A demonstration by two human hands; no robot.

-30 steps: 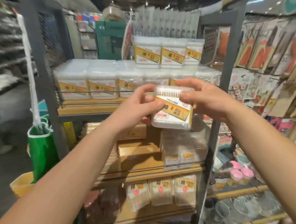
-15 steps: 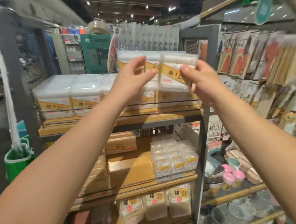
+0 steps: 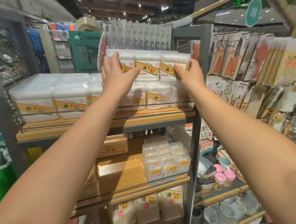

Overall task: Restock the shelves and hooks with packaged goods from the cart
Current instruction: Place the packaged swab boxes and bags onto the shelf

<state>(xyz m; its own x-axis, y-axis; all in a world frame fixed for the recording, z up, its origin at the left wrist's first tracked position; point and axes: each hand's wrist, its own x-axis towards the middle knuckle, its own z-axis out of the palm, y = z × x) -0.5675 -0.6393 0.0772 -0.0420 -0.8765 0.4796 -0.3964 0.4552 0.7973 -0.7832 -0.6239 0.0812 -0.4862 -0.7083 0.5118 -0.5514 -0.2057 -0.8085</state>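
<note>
Right of centre in the frame, the cotton-swab box (image 3: 174,66) sits upright at the right end of the second tier, pinched at its lower right corner by the right hand (image 3: 189,73), nearer than the flat, open left hand (image 3: 114,74) resting on the neighbouring boxes (image 3: 140,67).

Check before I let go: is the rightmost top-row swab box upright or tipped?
Upright: the rightmost swab box stands level beside its neighbours on the lower row, label facing out, right hand gripping it.
</note>
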